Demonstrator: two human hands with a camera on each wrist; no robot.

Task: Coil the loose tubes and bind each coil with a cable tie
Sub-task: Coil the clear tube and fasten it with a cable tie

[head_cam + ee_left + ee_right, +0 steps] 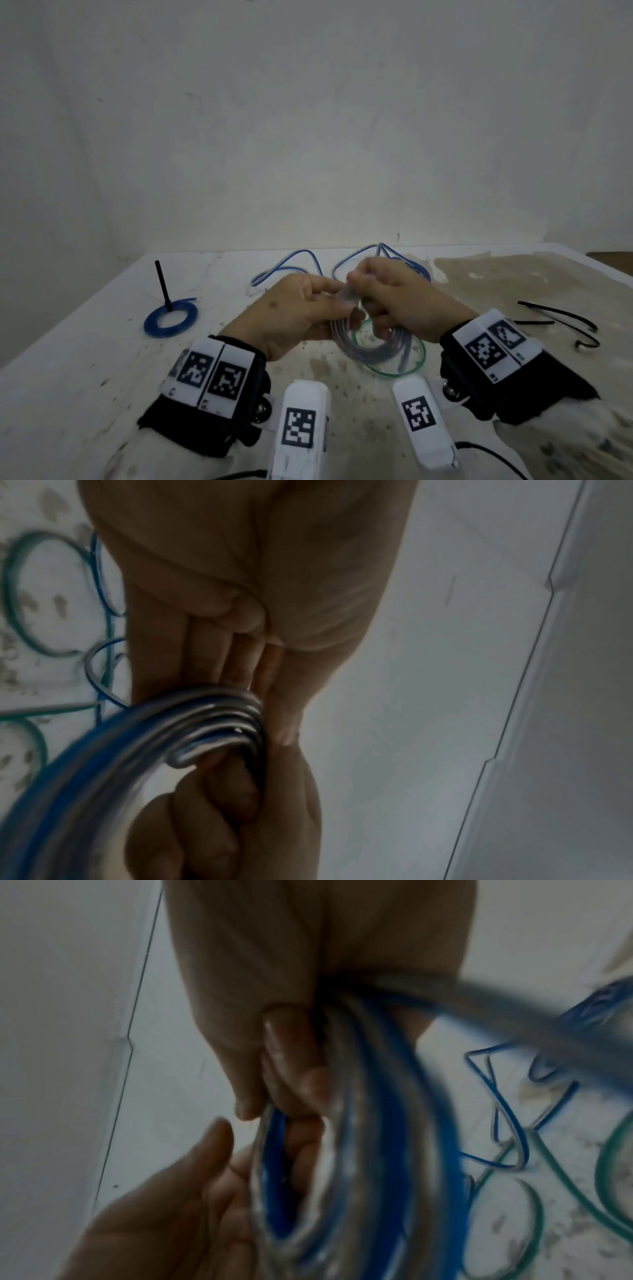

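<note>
Fingers of the left hand (294,308) and right hand (394,294) curl round the top of the blue tube coil (370,346), clamping its loops together so they cannot spring apart while raised above the table (85,342). Uncoiled tube (407,260) trails to the far side. Black cable ties (561,318) lie at right; a bound coil (170,320) lies at left.

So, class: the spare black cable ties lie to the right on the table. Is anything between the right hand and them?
Nothing visible lies between the right hand and the black cable ties; only bare, stained table shows there. But both the right and the left hand hold the blue tube coil, so neither is free.
</note>
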